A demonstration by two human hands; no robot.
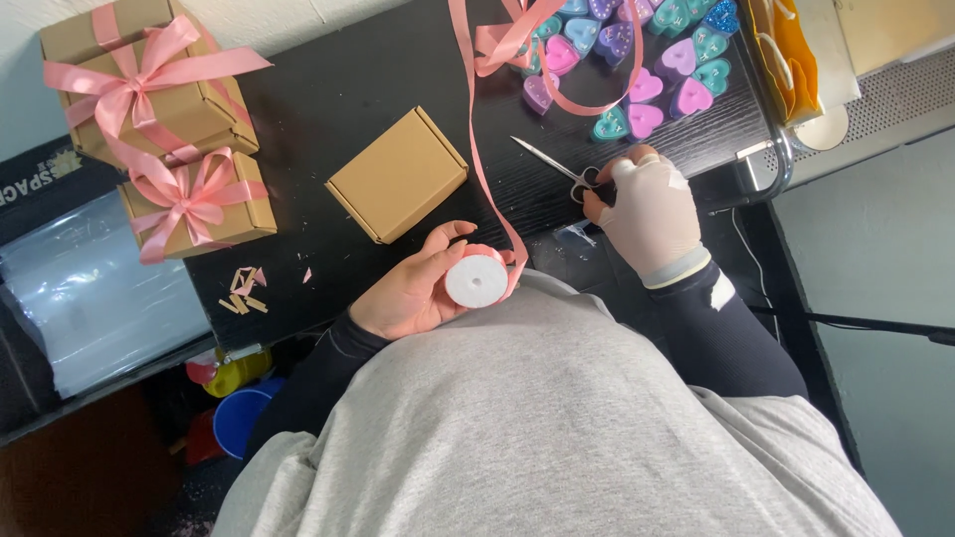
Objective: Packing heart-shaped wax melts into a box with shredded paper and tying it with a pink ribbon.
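Observation:
My left hand (410, 288) cups a spool of pink ribbon (477, 279) near the table's front edge. A long pink ribbon strand (476, 149) runs from the spool up across the black table (338, 89) and loops at the top. My right hand (649, 211), in a pale glove, grips the handles of silver scissors (552, 162), whose blades lie on the table pointing up-left. A plain brown cardboard box (398, 174) sits on the table just left of the ribbon strand.
Two brown boxes tied with pink bows (159, 119) are stacked at the far left. Several heart-shaped pieces in pink, purple and teal (637, 60) lie at the top. Small cardboard scraps (244, 293) lie near the front edge. A yellow bag (786, 50) hangs at the right.

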